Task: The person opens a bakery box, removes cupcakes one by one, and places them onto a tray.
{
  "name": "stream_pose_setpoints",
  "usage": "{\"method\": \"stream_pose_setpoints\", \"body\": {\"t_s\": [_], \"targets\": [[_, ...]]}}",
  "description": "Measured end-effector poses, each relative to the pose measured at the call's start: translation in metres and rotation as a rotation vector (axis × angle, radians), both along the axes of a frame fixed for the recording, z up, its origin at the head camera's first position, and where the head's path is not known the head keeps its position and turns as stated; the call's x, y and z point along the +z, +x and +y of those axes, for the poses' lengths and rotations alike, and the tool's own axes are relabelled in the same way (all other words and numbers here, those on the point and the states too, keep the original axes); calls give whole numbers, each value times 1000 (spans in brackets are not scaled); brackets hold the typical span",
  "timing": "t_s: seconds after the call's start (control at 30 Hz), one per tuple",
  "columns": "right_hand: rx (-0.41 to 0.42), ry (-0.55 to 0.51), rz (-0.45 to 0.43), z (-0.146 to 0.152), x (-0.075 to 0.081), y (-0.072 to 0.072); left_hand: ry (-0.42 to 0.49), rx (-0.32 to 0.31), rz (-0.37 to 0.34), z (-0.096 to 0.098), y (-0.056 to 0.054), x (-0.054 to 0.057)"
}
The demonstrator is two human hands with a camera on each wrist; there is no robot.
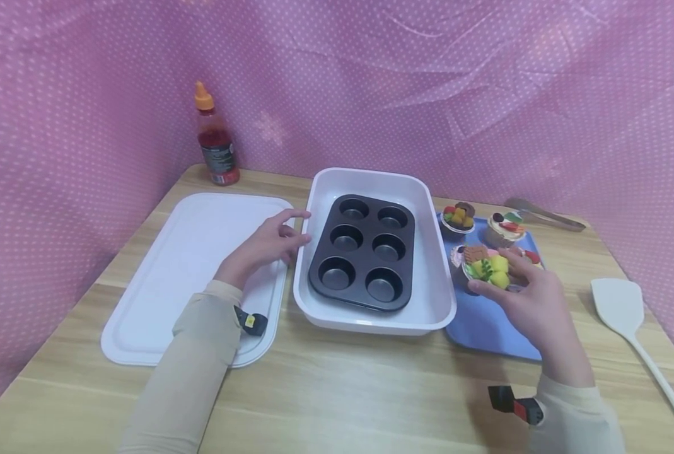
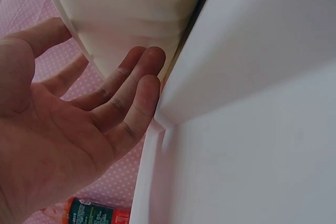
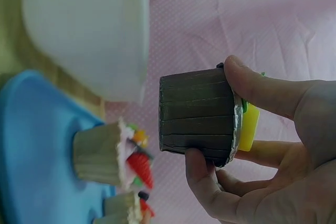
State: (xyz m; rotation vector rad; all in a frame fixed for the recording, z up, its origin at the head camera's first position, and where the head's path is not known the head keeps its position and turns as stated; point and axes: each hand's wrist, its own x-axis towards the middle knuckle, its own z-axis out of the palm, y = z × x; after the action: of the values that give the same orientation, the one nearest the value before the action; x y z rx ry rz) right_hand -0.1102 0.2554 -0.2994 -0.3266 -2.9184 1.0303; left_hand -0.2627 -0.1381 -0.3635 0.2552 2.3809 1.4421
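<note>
My right hand (image 1: 535, 309) pinches a toy cupcake (image 3: 197, 114) between thumb and fingers, raised over the blue tray (image 1: 495, 328). Its dark pleated cup shows in the right wrist view, and yellow pieces with a green sprig top it in the head view. Several other cupcakes stand on the tray, among them one with a green and red topping (image 1: 505, 230); some are partly hidden behind the held one. My left hand (image 1: 265, 243) has loosely bent fingers, with fingertips right at the left rim of the white bin (image 1: 435, 315). Inside the bin lies a black muffin pan (image 1: 367, 243), its cups empty.
A white lid-like board (image 1: 178, 284) lies left of the bin. An orange-capped sauce bottle (image 1: 217, 148) stands at the back left. Tongs (image 1: 546, 214) lie behind the tray, and a pale spatula (image 1: 617, 302) on the far right. Pink dotted cloth (image 1: 337, 82) surrounds the table.
</note>
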Motion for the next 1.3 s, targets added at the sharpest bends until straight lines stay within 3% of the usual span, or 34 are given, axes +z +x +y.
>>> {"method": "stream_pose_setpoints", "body": {"t_s": [0.53, 1.3], "targets": [[14, 27, -63, 16, -33, 16, 14, 2, 4, -6, 0, 0], [19, 38, -132, 22, -53, 21, 14, 3, -13, 0, -1, 0]]}}
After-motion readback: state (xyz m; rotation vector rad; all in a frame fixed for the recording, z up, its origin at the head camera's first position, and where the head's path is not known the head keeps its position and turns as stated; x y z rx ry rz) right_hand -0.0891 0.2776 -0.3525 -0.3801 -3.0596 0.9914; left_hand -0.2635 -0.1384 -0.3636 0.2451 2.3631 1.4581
